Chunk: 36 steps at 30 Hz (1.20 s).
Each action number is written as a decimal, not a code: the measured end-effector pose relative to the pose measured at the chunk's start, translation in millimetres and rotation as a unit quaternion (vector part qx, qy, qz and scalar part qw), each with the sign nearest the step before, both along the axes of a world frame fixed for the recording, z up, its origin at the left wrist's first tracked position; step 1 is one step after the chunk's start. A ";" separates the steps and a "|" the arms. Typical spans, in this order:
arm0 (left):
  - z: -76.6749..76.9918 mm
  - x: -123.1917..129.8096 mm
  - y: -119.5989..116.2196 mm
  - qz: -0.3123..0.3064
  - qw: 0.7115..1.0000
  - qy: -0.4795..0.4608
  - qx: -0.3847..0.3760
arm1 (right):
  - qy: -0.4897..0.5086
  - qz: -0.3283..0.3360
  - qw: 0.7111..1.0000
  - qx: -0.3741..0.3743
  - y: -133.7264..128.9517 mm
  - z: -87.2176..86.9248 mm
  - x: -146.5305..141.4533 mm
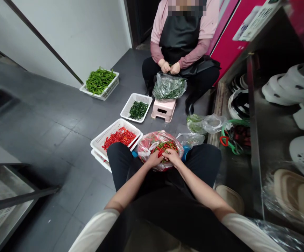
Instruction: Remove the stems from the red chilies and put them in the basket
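Observation:
Between my knees sits an open clear plastic bag [144, 144] full of red chili peppers [171, 144] with green stems. Over its mouth, my left hand [155, 159] is closed around a few red chili peppers [161, 152]. My right hand [172, 156] meets it from the other side, fingers pinched together at the stem end of those peppers. Its fingertips are too small to make out in detail. Left of the bag, a white basket [99, 140] holds loose red chili peppers [121, 137], stacked on another white basket.
Facing me, a seated person [180, 38] handles greens over a bag [169, 87] on a pink stool [163, 110]. White baskets of dark green peppers [138, 110] and long green peppers [99, 81] stand on the floor. At right, a shelf [255, 140] holds containers.

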<state>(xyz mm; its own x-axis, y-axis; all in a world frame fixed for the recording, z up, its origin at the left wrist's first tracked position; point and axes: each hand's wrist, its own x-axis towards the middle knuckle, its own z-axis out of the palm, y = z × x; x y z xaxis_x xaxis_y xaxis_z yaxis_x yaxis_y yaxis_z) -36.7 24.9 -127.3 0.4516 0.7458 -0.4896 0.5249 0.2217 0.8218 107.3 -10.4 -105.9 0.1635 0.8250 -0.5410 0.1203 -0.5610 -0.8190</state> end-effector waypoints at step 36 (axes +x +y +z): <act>47.8 -3.6 23.6 0.252 0.801 -0.404 -0.363 | 0.096 -0.048 0.994 0.026 -3.3 25.3 -29.1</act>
<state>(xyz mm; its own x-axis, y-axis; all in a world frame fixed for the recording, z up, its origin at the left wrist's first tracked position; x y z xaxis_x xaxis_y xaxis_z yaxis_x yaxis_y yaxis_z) -40.2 48.5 -79.4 0.5705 0.5846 -0.5768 -0.4200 0.8112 0.4068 78.2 -13.8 -80.6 0.1408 0.8378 -0.5275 -0.0931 -0.5193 -0.8495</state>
